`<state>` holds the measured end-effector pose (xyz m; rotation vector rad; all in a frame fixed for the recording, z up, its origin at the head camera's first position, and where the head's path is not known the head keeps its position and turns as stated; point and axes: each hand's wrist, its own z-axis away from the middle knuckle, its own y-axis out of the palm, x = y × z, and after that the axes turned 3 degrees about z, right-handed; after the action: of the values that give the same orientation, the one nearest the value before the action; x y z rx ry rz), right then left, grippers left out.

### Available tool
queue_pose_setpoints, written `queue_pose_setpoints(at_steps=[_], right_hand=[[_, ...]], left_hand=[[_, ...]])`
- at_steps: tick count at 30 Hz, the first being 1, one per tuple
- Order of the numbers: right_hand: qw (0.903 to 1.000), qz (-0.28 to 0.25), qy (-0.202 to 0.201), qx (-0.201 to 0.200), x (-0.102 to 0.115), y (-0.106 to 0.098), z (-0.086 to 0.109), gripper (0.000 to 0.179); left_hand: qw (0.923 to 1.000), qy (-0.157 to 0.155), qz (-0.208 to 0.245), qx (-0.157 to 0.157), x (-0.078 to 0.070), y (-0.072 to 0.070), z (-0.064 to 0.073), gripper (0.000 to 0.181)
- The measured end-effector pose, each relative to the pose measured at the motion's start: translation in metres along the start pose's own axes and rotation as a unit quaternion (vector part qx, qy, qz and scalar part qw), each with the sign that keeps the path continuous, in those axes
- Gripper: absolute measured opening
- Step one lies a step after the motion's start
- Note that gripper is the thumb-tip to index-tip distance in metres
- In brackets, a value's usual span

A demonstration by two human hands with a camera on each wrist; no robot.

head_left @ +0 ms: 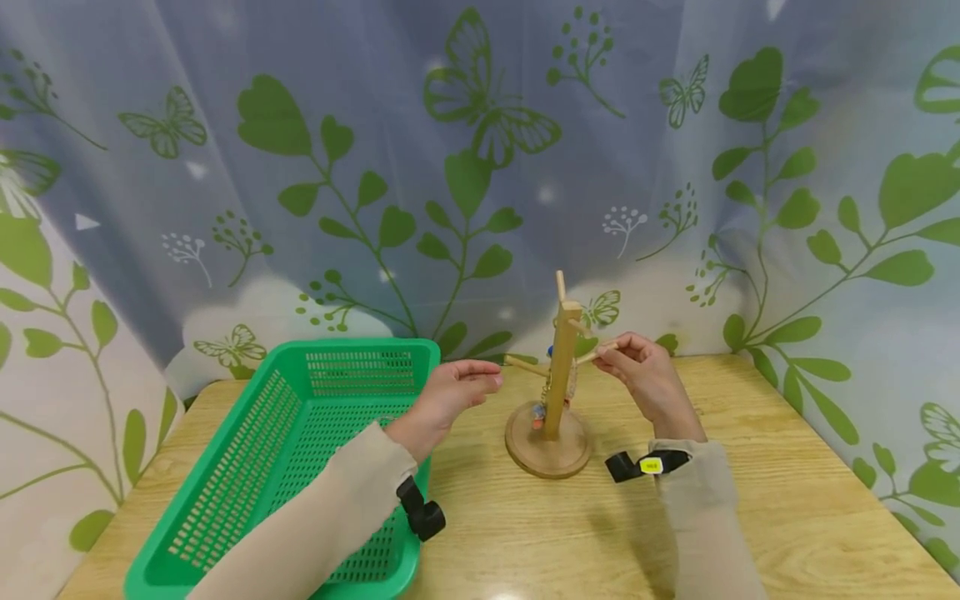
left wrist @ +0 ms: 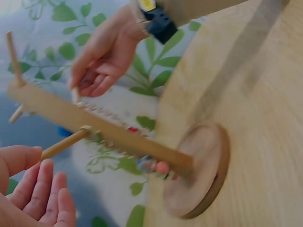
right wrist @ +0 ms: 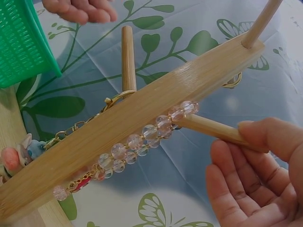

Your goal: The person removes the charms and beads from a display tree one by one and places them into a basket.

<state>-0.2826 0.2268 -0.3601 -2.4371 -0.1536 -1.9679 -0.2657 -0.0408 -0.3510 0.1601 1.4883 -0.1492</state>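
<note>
A wooden jewelry stand (head_left: 558, 375) with a round base (head_left: 517, 442) stands upright on the table, pegs sticking out from its post. My right hand (head_left: 643, 375) pinches the outer end of the right peg (right wrist: 213, 127) between thumb and fingers. From that peg hangs a clear and pink bead bracelet (right wrist: 135, 141), close along the post. My left hand (head_left: 450, 396) holds nothing, its fingers extended just short of the left peg (head_left: 527, 364). On the left peg hangs a gold chain (right wrist: 71, 128) with small colored charms (left wrist: 154, 165) at its lower end.
A green plastic basket (head_left: 431, 367) sits on the left of the wooden table (head_left: 495, 533), under my left forearm. Behind the table hangs a curtain (head_left: 360, 75) printed with leaves and butterflies. Something blue (head_left: 551, 351) shows behind the post.
</note>
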Motion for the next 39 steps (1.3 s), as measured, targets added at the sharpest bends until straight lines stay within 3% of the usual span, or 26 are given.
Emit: queue_pose_setpoints(at_steps=[9,21,28,39], right_hand=[[0.9999,-0.011,0.004,0.001,0.001,0.001,0.000,0.013],[0.9995,-0.032,0.000,0.004,-0.001,-0.001,-0.001,0.007],[0.9995,-0.030,-0.006,0.006,-0.001,0.000,-0.003,0.016],[0.9985,-0.050,-0.018,0.015,-0.002,-0.001,-0.002,0.014]], left_hand=[[0.9965,0.031,0.027,-0.073,0.016,0.045,0.000,0.028],[0.9853,0.015,0.050,-0.162,0.038,0.087,-0.002,0.040],[0.9692,0.057,0.025,-0.238,0.053,0.106,-0.005,0.040],[0.9484,0.059,0.068,-0.304,0.077,0.127,-0.014,0.039]])
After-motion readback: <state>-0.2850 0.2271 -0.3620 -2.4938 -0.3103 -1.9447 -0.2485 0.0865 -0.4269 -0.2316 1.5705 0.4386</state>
